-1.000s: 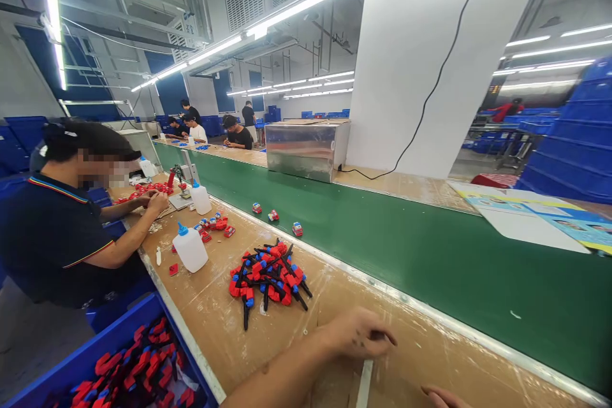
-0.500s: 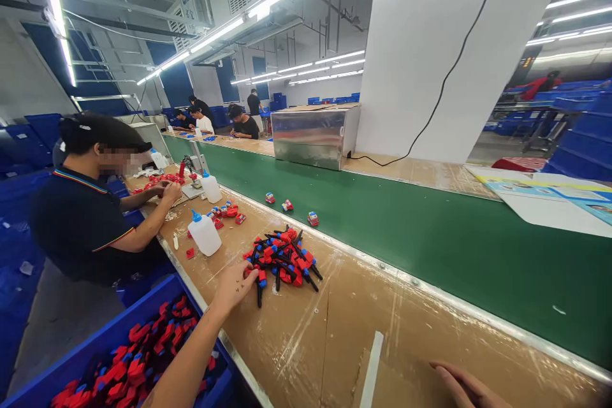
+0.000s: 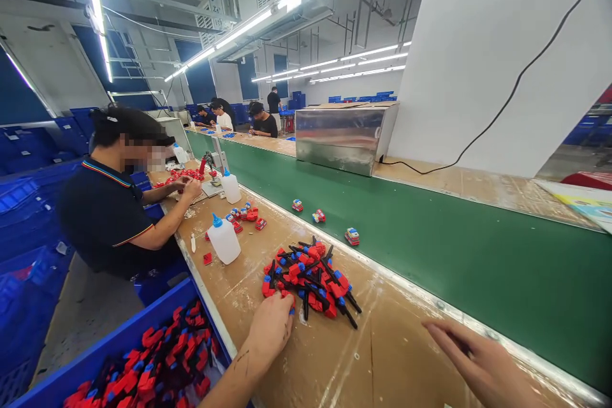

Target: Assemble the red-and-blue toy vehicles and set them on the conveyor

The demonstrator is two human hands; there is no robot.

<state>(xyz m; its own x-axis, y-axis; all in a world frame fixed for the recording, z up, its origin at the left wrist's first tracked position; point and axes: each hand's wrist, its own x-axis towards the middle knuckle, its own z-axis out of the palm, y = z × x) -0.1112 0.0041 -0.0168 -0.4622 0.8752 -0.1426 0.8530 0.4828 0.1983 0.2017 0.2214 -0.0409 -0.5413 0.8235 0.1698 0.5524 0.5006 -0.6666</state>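
A pile of red, blue and black plastic parts [image 3: 318, 277] lies on the brown tabletop [image 3: 335, 357]. My left hand [image 3: 272, 325] is at the pile's near left edge, its fingers closed on a red and blue part that they mostly hide. To the right of the pile, my right hand [image 3: 473, 357] hovers over the table near the belt's edge, fingers stretched out, holding nothing. A blue bin [image 3: 115, 330] full of similar parts [image 3: 143, 370] stands below the table edge at lower left.
Small toy vehicles [image 3: 352, 236] sit on the green belt [image 3: 430, 229]. Two white bottles [image 3: 224, 241] with blue caps and red pieces stand left of the pile. A co-worker [image 3: 119, 204] sits at the left. A metal box [image 3: 339, 140] stands beyond the belt.
The view has swung left, so the table and pile appear further right. My left hand has moved in against the pile's near edge. More of my right hand has come into view.
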